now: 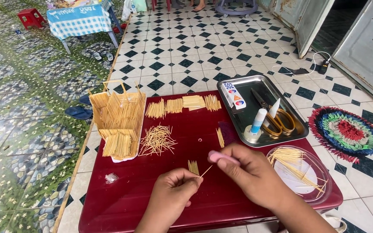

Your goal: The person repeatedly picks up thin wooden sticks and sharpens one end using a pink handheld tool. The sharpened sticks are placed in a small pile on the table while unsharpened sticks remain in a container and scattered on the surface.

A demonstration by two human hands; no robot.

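1. Left hand [171, 190] was pinched shut on a thin pale wooden toothpick [205, 171], holding it by its near end with the tip angled up toward the right hand. Grip was at the very end only, so the stick could pivot or snap under side load.
2. Right hand [249, 172] was closed on a small pink cutter-like tool [221, 157], its nose just beside the toothpick tip. Fingertips of both hands sat close together; a slip of the tool would likely land on the left fingers.
3. Just beyond the left hand lay a small bundle of short cut sticks [193, 166] on the dark red plastic table [121, 203]. A wrist sweep could scatter them.
4. Right of the right hand, a clear round lid with long sticks [301, 170] sat at the table edge and could be knocked off by an elbow.
5. Further out left, a loose heap of toothpicks [156, 140] and a toothpick-built house model [118, 121]. A table jolt could crack its joints.
6. Far right, a steel tray [296, 131] held a glue bottle [257, 121] and yellow-handled scissors [277, 116]. Whether the bottle was capped, I couldn't tell; tipped open, it would bond the sticks.
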